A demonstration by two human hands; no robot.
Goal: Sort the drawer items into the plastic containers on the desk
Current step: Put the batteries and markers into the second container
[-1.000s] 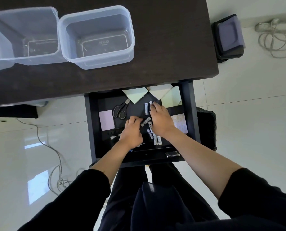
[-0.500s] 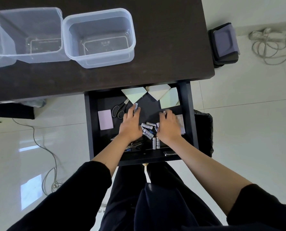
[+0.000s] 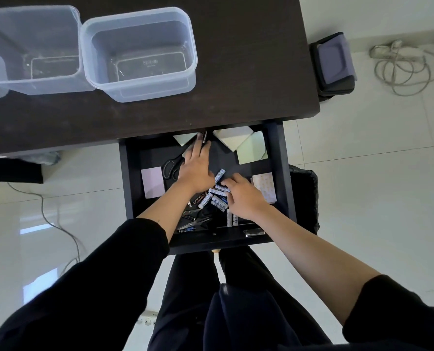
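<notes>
Batteries (image 3: 217, 196) are heaped mid-drawer (image 3: 129, 188): small hard cylinders, dense, slick-wrapped, judged prone to rolling; best pinched across the barrel or scooped several at once. Right hand (image 3: 243, 198) is curled over the heap; an actual grip cannot be confirmed. Left hand (image 3: 195, 168) is flat, fingers extended to a dark pen (image 3: 204, 137) at the back. Soft paper pads (image 3: 233, 138) beyond. Clear rigid container (image 3: 140, 54) sits empty on the desk (image 3: 249, 84).

A home office or study is suggested: a dark wooden worktop (image 3: 236, 72) with an open drawer (image 3: 279, 173) of stationery, white tiled floor (image 3: 375, 186), and loose cables (image 3: 403, 69).
</notes>
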